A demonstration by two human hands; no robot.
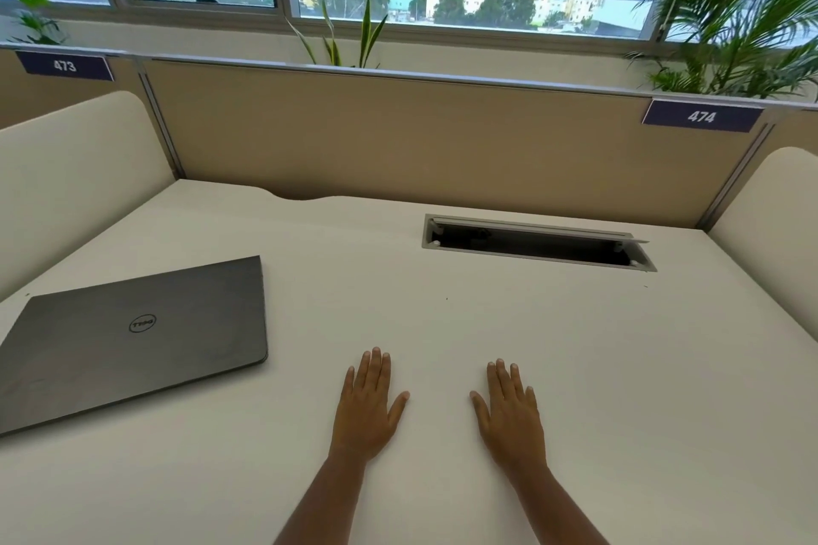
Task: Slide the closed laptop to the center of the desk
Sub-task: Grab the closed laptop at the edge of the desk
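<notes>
- The left hand [365, 407] lies flat on the table [575, 367], palm down, fingers spread a little. It holds nothing.
- The right hand [511, 412] lies flat just the same, palm down and holding nothing. It sits near the left hand, low in the middle of the frame.
- Both hands look like they are resting and ready. I think the job has not started yet, because no hand touches the laptop.
- The laptop [133, 341] is shut. It lies flat on the table at the lower left of the frame, well apart from the hands. It is turned a bit crooked, and part of it runs off the left edge of the frame.
- The middle of the table, around the hands, is where I think the laptop should go. The left hand is nearer, so it could likely reach over first.
- A round logo [142, 323] on the lid reads "DELL", seen upside down from here.
- Toward the upper right of the table is a long cable slot [538, 244] with its flap open.
- A dark sign [65, 65] at the upper left says "473". Another sign [702, 116] at the upper right says "474".
- Green plants [748, 13] stand behind the wall panel, by the windows.
</notes>
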